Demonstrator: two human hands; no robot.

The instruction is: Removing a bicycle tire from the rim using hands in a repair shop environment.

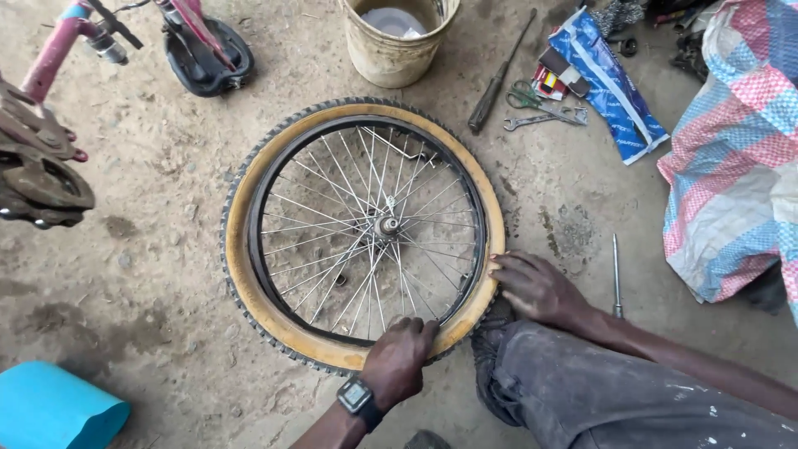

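Wheel [366, 233] of a bicycle lies flat on the dirt floor [150, 216], its knobby tyre [241, 274] with a tan sidewall wrapped around a dark rim and thin wire spokes that meet at the hub in the middle. The left hand [397, 359], with a dark watch [357, 397] on the wrist, sits at the near edge of the wheel, its fingers [416, 328] curled and clenched over the sidewall where it meets the rim. The right hand [536, 287] rests on the right edge of the tyre, fingers [503, 264] spread flat and pressing on the tan sidewall, not closed around anything. A knee in grey trousers [573, 391] lies just below the right hand, close against the tyre.

Beyond the wheel stands a dirty pale bucket [397, 41]. To its right on the floor lie a long screwdriver [499, 79], a spanner [540, 119], green-handled scissors [525, 97] and a blue packet [611, 79]. A second thin screwdriver [616, 274] lies near the right forearm. A checked pink, blue and white sack [736, 158] fills the right edge. At the upper left are a red bicycle frame [50, 58], a black saddle [208, 54] and a rusty crank [37, 179]; a turquoise plastic thing [54, 411] shows at the lower left corner.
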